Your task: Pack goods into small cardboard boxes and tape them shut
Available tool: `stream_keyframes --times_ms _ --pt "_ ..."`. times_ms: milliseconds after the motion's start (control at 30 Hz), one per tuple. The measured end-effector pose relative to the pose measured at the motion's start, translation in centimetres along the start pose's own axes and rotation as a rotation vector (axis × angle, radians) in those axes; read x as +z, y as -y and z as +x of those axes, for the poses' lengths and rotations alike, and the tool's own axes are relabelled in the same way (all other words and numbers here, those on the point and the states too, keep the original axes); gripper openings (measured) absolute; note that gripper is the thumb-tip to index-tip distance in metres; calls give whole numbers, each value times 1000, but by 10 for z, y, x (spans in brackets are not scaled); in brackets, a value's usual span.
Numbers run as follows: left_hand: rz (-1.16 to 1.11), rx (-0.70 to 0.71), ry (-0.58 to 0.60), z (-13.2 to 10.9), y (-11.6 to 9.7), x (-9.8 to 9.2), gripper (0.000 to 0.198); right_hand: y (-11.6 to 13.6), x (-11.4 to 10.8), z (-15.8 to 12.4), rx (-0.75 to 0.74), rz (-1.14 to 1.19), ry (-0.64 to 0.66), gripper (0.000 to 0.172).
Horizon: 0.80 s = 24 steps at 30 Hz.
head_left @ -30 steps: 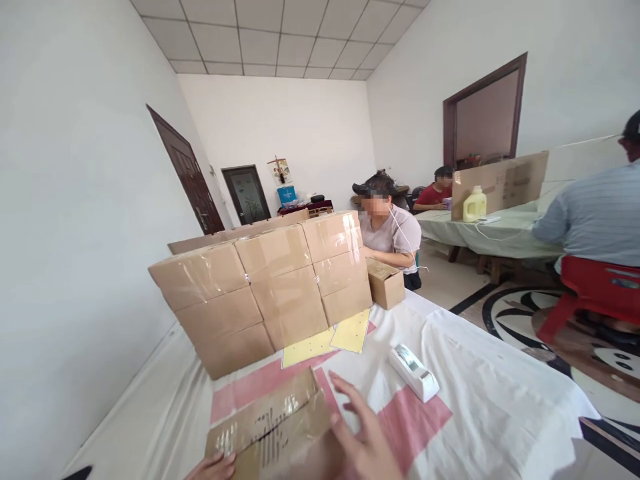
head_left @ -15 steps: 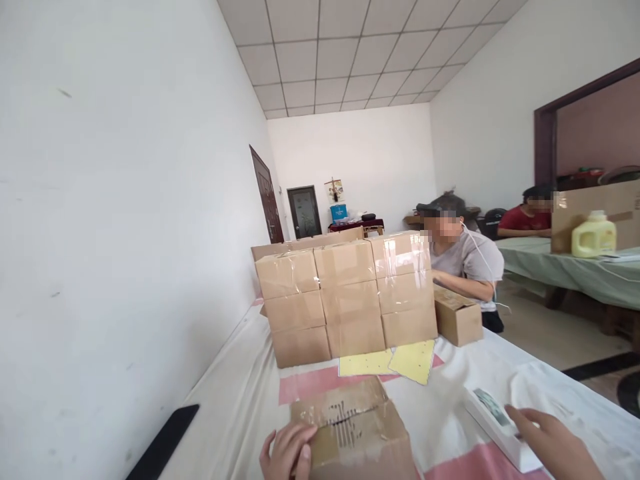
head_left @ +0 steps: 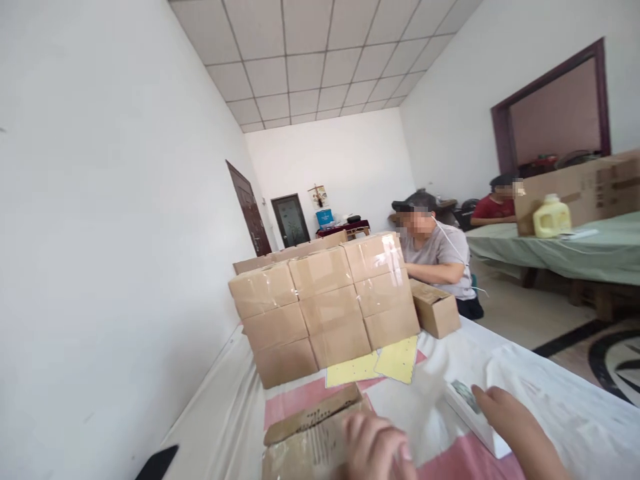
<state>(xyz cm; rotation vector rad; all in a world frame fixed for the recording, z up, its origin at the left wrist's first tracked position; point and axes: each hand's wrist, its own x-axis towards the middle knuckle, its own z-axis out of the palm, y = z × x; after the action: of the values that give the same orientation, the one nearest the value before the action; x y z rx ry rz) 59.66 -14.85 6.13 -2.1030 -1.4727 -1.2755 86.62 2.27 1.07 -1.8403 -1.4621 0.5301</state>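
Note:
A taped brown cardboard box [head_left: 300, 457] with dark printing on top lies close to me at the bottom of the view, its near end cut off. My left hand [head_left: 376, 445] is over its right side, fingers bent and smeared by motion; whether it touches the box I cannot tell. To the right, a slim white box [head_left: 473, 419] with a dark picture on its face lies on the cloth. My right hand [head_left: 515, 420] grips its right side, with a digit over the picture and the other fingers mostly hidden.
A stack of several taped cartons [head_left: 330, 307] stands ahead, with yellow sheets [head_left: 397, 359] before it and another carton [head_left: 435, 308] on its right. A black flat object [head_left: 157, 461] lies left. One person [head_left: 435, 250] sits behind the stack; another [head_left: 495, 207] sits at a green-covered table [head_left: 550, 253].
My left hand has moved from the brown box's left edge across to its right side. My right hand stays at the white box. The view has turned and tilted slightly.

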Motion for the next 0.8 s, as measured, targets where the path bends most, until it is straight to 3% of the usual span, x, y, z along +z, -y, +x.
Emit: stream_keyframes --times_ms 67,100,167,233,300,467,667,800 --pt "-209 32 221 15 -19 44 16 4 -1 -10 36 31 77 32" --pt "-305 -17 304 22 -27 65 22 6 0 -13 46 39 95 31" --pt "-443 -49 471 32 -37 99 52 6 2 -16 42 37 94 30" --pt "-477 -53 577 38 -39 123 79 4 5 -14 37 38 117 34" --pt "-446 -81 619 38 -35 140 90 1 7 -11 59 42 164 41" --pt "-346 -236 639 29 -23 161 93 1 7 -15 72 -6 130 47" --pt "-284 -187 695 41 -24 163 91 15 1 -26 151 58 115 49" --pt "-220 -243 719 40 -32 171 102 17 -2 -29 170 103 102 47"
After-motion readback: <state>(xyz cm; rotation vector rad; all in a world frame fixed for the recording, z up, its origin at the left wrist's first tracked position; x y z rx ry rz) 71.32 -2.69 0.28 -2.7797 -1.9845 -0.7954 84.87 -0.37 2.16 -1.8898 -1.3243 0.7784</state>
